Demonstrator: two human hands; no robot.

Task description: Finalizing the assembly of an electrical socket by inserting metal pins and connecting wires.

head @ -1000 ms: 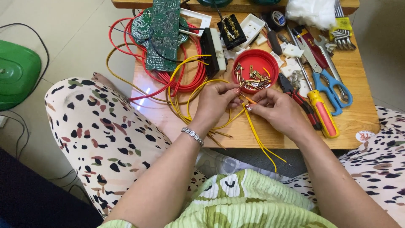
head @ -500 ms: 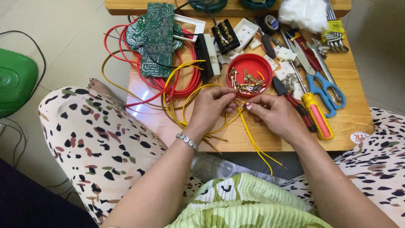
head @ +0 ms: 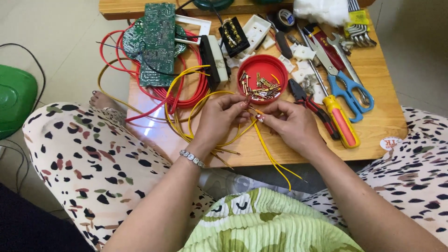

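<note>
My left hand [head: 219, 119] and my right hand [head: 289, 123] meet over the near edge of a low wooden table [head: 382, 121]. Both pinch a yellow wire [head: 270, 151] between their fingertips, just below a red round lid [head: 254, 70] that holds several small brass terminals [head: 261, 86]. The wire's ends hang over the table's front edge. More yellow wire loops around my left hand. A silver bracelet [head: 192, 157] sits on my left wrist.
Red wire coils [head: 140, 93] and a green circuit board [head: 156, 44] lie at the table's left. Black and white switch parts [head: 233, 37], blue-handled scissors [head: 350, 91], a yellow-orange screwdriver [head: 343, 121], pliers [head: 310, 105] and wrenches [head: 357, 28] crowd the right. A green object [head: 16, 100] stands on the floor.
The view has shifted slightly. Both hands stay together on the yellow wire, their fingers working at its end; nothing was let go.
</note>
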